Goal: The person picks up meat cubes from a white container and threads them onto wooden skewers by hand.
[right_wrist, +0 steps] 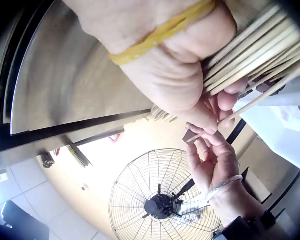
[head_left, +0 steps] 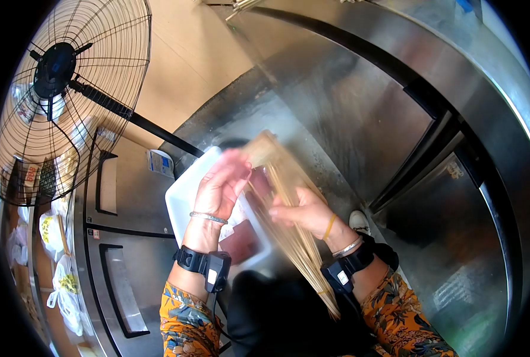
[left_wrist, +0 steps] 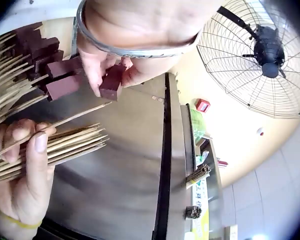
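Observation:
The left hand [head_left: 220, 181] pinches a dark red block [left_wrist: 111, 82] between thumb and fingers. Facing it, the right hand [head_left: 306, 214] grips a bundle of thin wooden sticks [head_left: 303, 253], with one stick [left_wrist: 72, 117] held apart between thumb and fingertips. In the left wrist view that stick's tip lies close to the block; whether they touch I cannot tell. Several more dark red blocks [left_wrist: 64, 86] with sticks in them lie beside the left hand. Below the hands in the head view, a white container [head_left: 184, 196] holds dark red pieces [head_left: 238, 243].
A black wire fan [head_left: 57, 68] stands at the upper left. Steel cabinet doors [head_left: 119, 291] line the left, with shelves of plastic bags [head_left: 68, 291] beyond them. Steel surfaces [head_left: 348, 101] fill the right. A shoe [head_left: 359, 222] shows near the right hand.

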Demonstrator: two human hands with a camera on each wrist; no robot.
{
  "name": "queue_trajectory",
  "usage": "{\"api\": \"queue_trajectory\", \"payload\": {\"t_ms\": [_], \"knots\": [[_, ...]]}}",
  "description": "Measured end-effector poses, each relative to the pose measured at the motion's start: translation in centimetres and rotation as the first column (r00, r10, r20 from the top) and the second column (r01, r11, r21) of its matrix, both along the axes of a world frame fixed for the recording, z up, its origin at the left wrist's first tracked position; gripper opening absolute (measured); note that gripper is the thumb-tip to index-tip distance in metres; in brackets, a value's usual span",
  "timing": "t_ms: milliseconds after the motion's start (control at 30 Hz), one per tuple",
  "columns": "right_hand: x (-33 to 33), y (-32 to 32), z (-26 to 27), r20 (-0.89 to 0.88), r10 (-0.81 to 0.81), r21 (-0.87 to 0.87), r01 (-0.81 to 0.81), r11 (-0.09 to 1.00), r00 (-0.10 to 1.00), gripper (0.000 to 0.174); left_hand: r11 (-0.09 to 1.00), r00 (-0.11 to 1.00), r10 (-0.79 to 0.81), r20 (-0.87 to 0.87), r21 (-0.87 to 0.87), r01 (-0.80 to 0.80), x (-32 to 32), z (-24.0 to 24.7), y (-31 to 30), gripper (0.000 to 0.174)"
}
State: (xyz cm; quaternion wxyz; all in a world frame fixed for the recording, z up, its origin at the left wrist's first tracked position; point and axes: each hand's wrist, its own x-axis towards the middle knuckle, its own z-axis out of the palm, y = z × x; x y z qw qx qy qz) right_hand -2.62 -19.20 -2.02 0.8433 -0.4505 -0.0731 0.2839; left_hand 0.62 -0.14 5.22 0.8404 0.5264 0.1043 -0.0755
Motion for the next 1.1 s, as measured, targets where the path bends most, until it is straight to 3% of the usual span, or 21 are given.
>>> {"api": "queue_trajectory", "payload": {"t_ms": [367,533,833,1100], "knots": [[0.0,0.2,-0.2,-0.02,-0.017,0.016,0.017,1.0,1.0,0.011,0.983,0.999,0.001,0.046,0.184,-0.009,-0.5,0.7,-0.4,0.033],[0.0,0.2,0.1,-0.025,-0.039,-0.054,0.038,0.998,0.999,0.011,0.949,0.992,-0.026,0.122,0.316,-0.014,-0.8,0.7,-1.0,0.036],[0.1,0.4,-0.2,-0.021,-0.065,-0.001,0.065,0.998,0.998,0.012,0.87,0.981,-0.088,0.172,0.493,-0.009,-2.2,-0.5,-2.2,0.038],[0.3,0.4,-0.4,0.001,-0.078,-0.068,0.077,0.995,0.997,0.012,0.853,0.987,-0.07,0.146,0.522,-0.017,-2.9,-1.2,-2.9,0.037]]}}
